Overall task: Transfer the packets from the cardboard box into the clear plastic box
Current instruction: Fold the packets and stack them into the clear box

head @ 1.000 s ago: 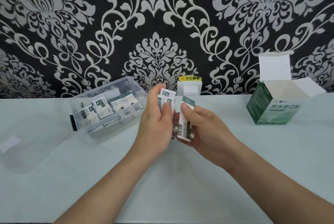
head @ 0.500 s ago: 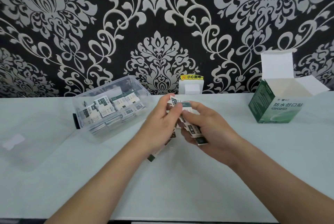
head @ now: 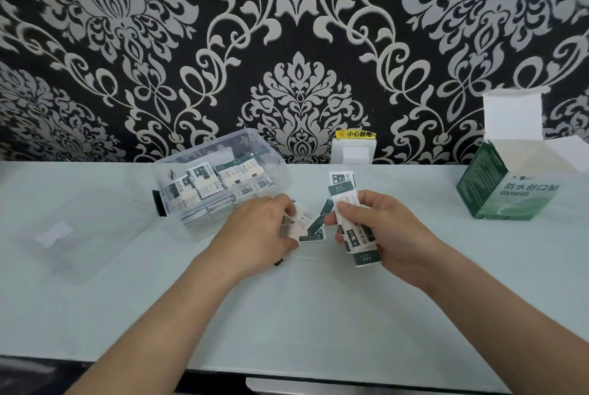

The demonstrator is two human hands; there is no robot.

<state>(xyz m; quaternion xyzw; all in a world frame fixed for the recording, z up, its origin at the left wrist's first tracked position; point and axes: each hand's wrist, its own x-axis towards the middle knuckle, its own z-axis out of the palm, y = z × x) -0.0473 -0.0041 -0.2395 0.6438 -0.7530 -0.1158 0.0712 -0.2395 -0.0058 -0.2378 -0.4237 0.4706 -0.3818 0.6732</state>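
Note:
My left hand (head: 263, 232) grips a small bunch of white-and-green packets (head: 307, 224) low over the table's middle. My right hand (head: 387, 230) holds a fanned stack of the same packets (head: 345, 193), their top ends sticking up past my thumb. The two hands are a short gap apart. The clear plastic box (head: 264, 152) stands open at the back left, just behind my left hand, with several packets lying inside it. The green cardboard box (head: 506, 193) stands at the right with its flaps open; its inside is hidden.
The box's clear lid (head: 79, 235) lies flat on the pale table at the left. A white wall socket with a yellow warning label (head: 355, 146) sits at the table's back edge against the patterned wall. The table's front edge runs along the bottom.
My hands have drawn apart and dropped lower. The left hand took part of the packet stack off to the left; the rest stayed in my right hand.

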